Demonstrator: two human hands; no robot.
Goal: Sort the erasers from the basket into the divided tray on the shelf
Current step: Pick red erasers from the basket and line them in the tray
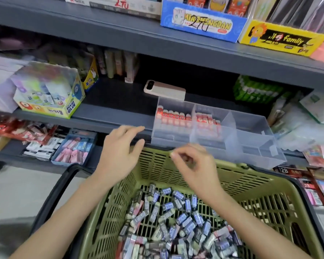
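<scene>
Erasers (176, 221) lie heaped in the green basket (254, 186), under both hands. The left hand (118, 152) holds its grip apart. The right hand (195, 165), nearer the divided tray (251, 141) behind the basket, is blurred; its grip is perhaps pinching, but I cannot tell.

A single wide-angle view from the person's head looks forward and down. The green basket (251, 184) fills the lower centre, very near. The left hand (118, 152) and right hand (195, 165) sit mid-frame. Grey shelves (120, 40) cross the upper half, lens-bowed, with the clear divided tray (251, 139) right of centre.
</scene>
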